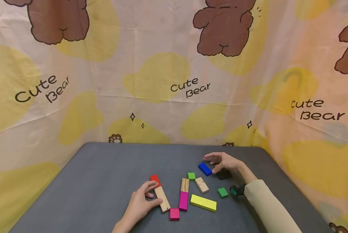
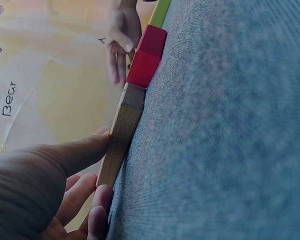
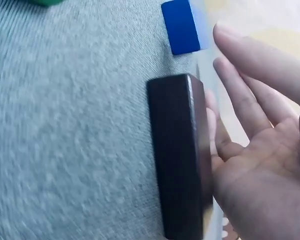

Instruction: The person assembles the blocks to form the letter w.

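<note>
While left hand [image 1: 140, 204] pinches one plain block [image 1: 162, 198], two green cubes [image 1: 191, 176] lie.

table [image 1: 104, 181]: grey | blocks: red [image 1: 154, 178], blue [image 1: 205, 169], black [image 1: 224, 174], yellow [image 1: 203, 203], magenta [image 1: 183, 200], green [image 1: 222, 192], plain wood [image 1: 162, 198] | backdrop [image 1: 162, 81]: cream, yellow blotches, brown bears | sleeve [image 1: 267, 207]: beige

Bare wood block [image 1: 162, 199] w/ visible grain; black block [image 3: 179, 155] painted, slight sheen (tabletop [image 1: 104, 174] matt grey cloth).
</note>
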Motion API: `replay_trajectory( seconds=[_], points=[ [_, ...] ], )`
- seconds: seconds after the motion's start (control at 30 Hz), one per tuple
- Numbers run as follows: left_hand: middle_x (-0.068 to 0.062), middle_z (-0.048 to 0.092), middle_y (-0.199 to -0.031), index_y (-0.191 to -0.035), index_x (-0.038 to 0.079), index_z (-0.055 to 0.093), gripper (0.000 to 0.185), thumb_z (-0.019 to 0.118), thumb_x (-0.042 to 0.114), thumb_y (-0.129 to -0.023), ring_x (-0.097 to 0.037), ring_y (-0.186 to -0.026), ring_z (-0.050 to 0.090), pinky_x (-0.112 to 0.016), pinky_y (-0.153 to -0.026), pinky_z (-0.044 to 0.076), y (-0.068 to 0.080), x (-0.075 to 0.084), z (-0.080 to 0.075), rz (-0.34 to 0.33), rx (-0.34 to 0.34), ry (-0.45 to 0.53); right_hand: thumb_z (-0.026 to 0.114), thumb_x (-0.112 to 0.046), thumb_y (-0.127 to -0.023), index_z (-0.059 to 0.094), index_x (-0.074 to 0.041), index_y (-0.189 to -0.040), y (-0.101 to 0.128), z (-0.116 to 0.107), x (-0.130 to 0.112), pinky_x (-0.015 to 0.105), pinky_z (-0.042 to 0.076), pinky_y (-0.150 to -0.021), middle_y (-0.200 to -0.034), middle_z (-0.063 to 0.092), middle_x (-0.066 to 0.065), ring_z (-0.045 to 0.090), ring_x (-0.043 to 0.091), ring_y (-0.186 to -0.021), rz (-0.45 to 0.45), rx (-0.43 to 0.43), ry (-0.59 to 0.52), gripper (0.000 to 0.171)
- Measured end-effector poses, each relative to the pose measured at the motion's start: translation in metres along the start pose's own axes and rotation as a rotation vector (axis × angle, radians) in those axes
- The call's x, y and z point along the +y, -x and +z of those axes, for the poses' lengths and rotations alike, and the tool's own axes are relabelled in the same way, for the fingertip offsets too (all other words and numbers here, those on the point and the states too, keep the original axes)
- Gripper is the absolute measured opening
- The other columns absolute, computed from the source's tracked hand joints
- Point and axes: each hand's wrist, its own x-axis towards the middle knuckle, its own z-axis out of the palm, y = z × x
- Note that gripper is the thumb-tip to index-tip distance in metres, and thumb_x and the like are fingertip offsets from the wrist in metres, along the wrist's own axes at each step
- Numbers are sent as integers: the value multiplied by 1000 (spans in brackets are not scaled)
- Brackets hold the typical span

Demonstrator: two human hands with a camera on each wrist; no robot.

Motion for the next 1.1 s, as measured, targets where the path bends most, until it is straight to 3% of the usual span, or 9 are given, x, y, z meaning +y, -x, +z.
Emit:
replay_trajectory(
  seconds=[0.67,1.1],
  points=[
    [-5,65,-127,-132,10,58,68,86,35,-76,-14,-82,56,-36,-74,43,0,-1,-1,2,7,-7,82,6,-71,58,-1,-135,-8,9,4,48,33,-106,-139,55,14,43,32,-132,48,26,-60,69],
    [-5,65,-127,-132,10,58,68,86,35,-76,-14,-82,56,-36,-73,44,-1,0,0,-6,6,-13,81,7,-71,60,-1,-132,-7,10,8,45,36,-105,-134,59,13,46,32,-128,51,52,-82,65]
  ],
)
